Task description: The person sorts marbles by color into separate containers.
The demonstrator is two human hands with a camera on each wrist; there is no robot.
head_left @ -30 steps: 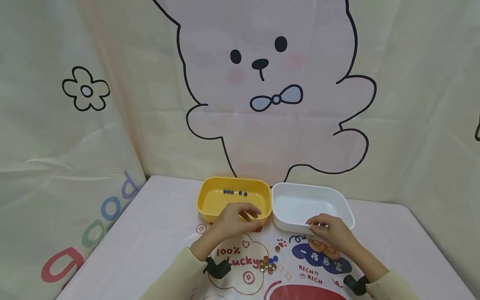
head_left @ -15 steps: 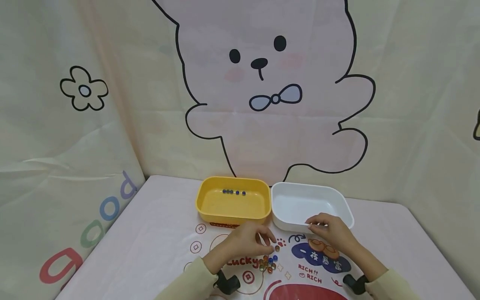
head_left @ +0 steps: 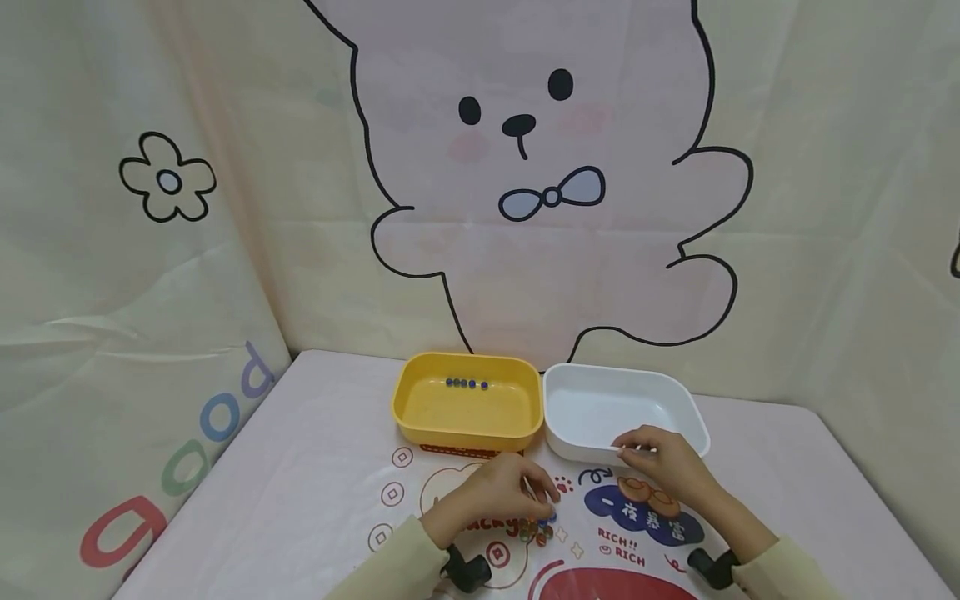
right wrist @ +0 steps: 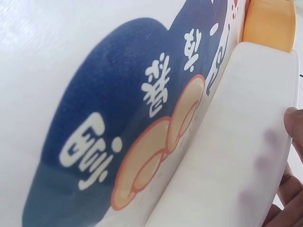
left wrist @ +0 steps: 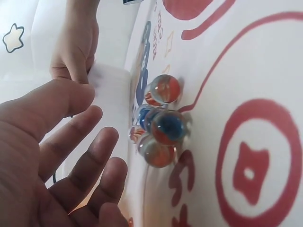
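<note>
My left hand [head_left: 504, 490] hovers over a small cluster of glass marbles [left wrist: 168, 127] on the table, its fingers apart and loosely bent. In the left wrist view nothing shows between those fingers, and the marbles lie just beyond them. The marbles are clear with blue or orange swirls. With thumb and fingers on either side of the near rim, my right hand [head_left: 667, 462] grips a white plastic tray [right wrist: 222, 142]. Left of it stands a yellow tray [head_left: 465, 421], where several dark blue marbles [head_left: 465, 384] lie in a row near the back.
Both trays stand side by side at the back of the table [head_left: 247, 500], close to a cloth backdrop [head_left: 600, 292] with a bear drawing. The tablecloth bears printed red and blue pictures. Another cloth [head_left: 150, 333] hangs along the left side.
My left hand has moved from the yellow tray toward me and right, down to the marble cluster. Marbles in the yellow tray have rolled closer together. My right hand has stayed at the white rim.
</note>
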